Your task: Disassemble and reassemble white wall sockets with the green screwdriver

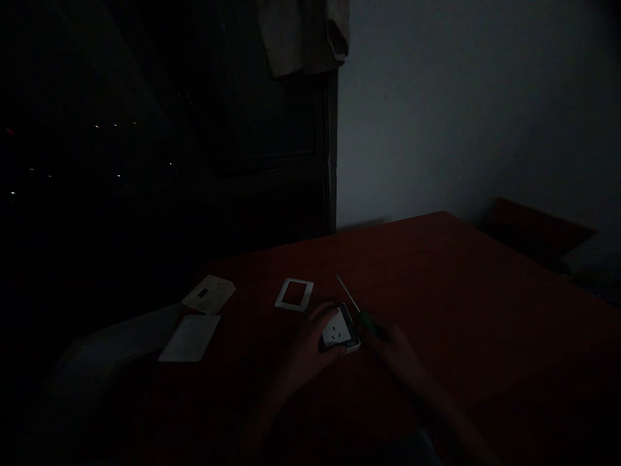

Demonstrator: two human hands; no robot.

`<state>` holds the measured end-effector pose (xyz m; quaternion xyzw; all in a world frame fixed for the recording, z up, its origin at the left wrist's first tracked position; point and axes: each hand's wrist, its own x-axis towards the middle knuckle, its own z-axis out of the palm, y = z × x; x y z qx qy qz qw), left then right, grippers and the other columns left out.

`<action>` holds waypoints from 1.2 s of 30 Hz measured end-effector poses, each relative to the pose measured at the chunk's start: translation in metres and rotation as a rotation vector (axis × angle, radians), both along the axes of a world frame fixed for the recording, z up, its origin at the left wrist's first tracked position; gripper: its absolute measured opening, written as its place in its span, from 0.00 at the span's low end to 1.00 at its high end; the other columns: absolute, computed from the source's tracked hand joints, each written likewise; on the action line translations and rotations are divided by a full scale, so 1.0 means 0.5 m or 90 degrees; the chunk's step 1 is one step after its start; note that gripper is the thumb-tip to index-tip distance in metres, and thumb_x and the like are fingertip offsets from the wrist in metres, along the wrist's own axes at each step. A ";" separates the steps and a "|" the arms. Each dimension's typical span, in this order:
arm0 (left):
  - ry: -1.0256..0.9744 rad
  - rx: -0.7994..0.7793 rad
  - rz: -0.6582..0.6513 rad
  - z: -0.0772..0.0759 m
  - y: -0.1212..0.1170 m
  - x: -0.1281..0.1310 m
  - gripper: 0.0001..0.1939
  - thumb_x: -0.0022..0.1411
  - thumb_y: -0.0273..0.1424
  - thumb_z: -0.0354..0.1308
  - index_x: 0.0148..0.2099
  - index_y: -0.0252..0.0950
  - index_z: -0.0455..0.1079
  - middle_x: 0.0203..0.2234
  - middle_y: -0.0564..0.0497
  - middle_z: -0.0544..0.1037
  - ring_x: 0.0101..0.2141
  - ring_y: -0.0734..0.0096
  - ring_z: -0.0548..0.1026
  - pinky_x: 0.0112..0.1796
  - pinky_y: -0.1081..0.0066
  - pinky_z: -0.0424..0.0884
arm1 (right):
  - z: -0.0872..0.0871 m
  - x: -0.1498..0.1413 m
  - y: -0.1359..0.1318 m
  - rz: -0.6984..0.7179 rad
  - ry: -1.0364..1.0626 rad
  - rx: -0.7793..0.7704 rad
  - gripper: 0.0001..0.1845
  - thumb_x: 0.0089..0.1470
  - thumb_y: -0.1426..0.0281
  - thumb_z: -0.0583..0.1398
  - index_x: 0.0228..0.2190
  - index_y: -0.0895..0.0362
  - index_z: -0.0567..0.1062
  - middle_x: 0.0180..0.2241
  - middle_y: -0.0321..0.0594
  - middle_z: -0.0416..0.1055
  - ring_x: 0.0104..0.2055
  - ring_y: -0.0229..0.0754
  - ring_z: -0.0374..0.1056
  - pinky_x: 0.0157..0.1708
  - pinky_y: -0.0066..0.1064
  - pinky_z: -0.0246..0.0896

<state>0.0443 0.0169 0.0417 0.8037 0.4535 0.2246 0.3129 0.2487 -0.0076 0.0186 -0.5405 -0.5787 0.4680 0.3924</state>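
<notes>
My left hand is closed around a wall socket with a white face and a dark surround, its thumb at the near edge and its fingers at the far side. Just right of the socket, my right hand grips the green handle of a screwdriver, whose metal shaft points up and left, away from the socket. Beyond my left hand a white square frame lies flat on the table. Dim light hides most finger detail.
The reddish-brown table reaches toward a pale wall. On its left lie a white panel and a pale piece with a dark slot. A dark window is behind; cloth hangs above.
</notes>
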 end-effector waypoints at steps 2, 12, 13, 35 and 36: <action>0.005 -0.005 -0.004 0.001 0.000 0.000 0.34 0.52 0.27 0.64 0.60 0.45 0.61 0.61 0.49 0.61 0.60 0.57 0.59 0.60 0.55 0.57 | -0.001 0.000 0.000 -0.004 -0.003 -0.007 0.16 0.54 0.58 0.55 0.33 0.57 0.75 0.33 0.38 0.75 0.37 0.46 0.69 0.36 0.30 0.64; 0.017 0.045 0.007 0.003 -0.004 -0.018 0.33 0.55 0.31 0.64 0.61 0.46 0.59 0.63 0.49 0.57 0.61 0.58 0.57 0.60 0.58 0.57 | 0.009 -0.001 -0.005 -0.011 0.016 -0.025 0.19 0.54 0.56 0.56 0.36 0.58 0.76 0.34 0.38 0.76 0.39 0.47 0.70 0.38 0.31 0.64; 0.023 0.055 0.023 0.007 -0.003 -0.028 0.30 0.57 0.31 0.62 0.61 0.46 0.59 0.63 0.50 0.58 0.61 0.58 0.58 0.59 0.58 0.57 | 0.009 0.000 -0.006 -0.010 0.025 -0.030 0.19 0.54 0.55 0.56 0.36 0.57 0.76 0.35 0.38 0.76 0.40 0.48 0.71 0.39 0.31 0.64; 0.398 0.049 0.029 0.037 0.032 -0.132 0.13 0.60 0.20 0.48 0.36 0.41 0.72 0.38 0.49 0.75 0.40 0.64 0.74 0.40 0.68 0.68 | -0.003 0.004 -0.007 -0.024 0.014 -0.029 0.18 0.55 0.57 0.56 0.36 0.57 0.75 0.37 0.39 0.77 0.40 0.49 0.71 0.39 0.32 0.64; 0.399 0.049 0.029 0.036 0.033 -0.132 0.13 0.60 0.20 0.48 0.36 0.40 0.71 0.38 0.49 0.75 0.40 0.64 0.74 0.40 0.68 0.68 | -0.003 0.004 -0.007 -0.026 0.014 -0.025 0.17 0.55 0.57 0.56 0.36 0.57 0.75 0.36 0.39 0.77 0.40 0.49 0.71 0.39 0.32 0.64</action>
